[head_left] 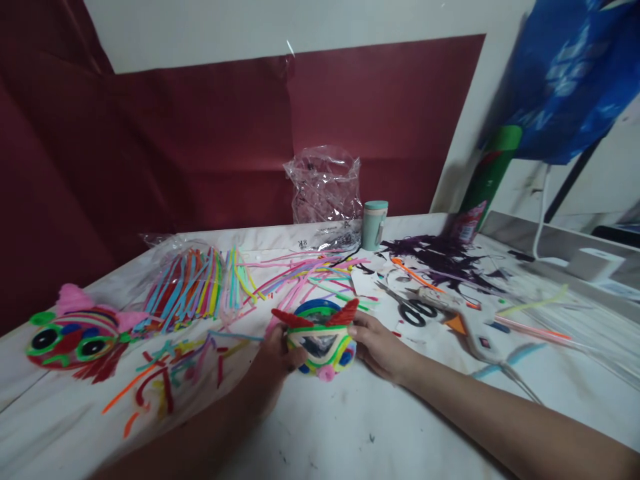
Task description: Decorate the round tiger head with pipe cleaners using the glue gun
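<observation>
Between my hands is a round craft figure (320,327) covered in pipe cleaners, with green, yellow and blue bands, two red fins and a pink knob at its near side. My left hand (280,350) grips it on the left, and my right hand (375,343) closes on its right edge. A dark patch shows in the middle of its surface. Short cut pipe cleaners (167,380) lie to the left of my left hand. To the right of my right hand are black-handled scissors (413,310) and a white glue gun (475,327) with an orange part.
A pipe-cleaner fish (83,340) with big eyes sits far left. Bundled pipe cleaners (185,287) lie behind the scraps. Further back are a clear plastic bag (327,193), a green cup (375,227) and a dark purple heap (440,257). Clear sticks (575,327) lie at right.
</observation>
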The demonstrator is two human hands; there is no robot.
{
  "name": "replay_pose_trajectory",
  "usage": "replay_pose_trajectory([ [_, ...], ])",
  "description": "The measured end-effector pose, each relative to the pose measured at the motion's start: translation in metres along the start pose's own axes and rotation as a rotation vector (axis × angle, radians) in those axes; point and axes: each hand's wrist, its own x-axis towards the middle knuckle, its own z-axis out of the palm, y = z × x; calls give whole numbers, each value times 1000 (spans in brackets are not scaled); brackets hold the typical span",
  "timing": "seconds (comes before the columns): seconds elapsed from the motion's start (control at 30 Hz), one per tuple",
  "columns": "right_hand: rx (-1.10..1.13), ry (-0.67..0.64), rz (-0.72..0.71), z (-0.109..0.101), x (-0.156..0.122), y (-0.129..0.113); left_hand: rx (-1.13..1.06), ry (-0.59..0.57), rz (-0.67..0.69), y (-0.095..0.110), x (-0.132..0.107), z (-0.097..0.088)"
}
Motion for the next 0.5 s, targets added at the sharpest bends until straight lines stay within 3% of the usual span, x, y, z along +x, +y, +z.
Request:
replay_pose_trajectory([
  [0.27,-52,-58,12,-7,1,3,-32,52,-20,4,-2,5],
  [0.37,-56,-91,-9,-6,0,3,-116,17,-27,8,-3,8],
  [0.5,-81,-37,2,-1,-2,1,-175,-37,-41,14,-2,11],
])
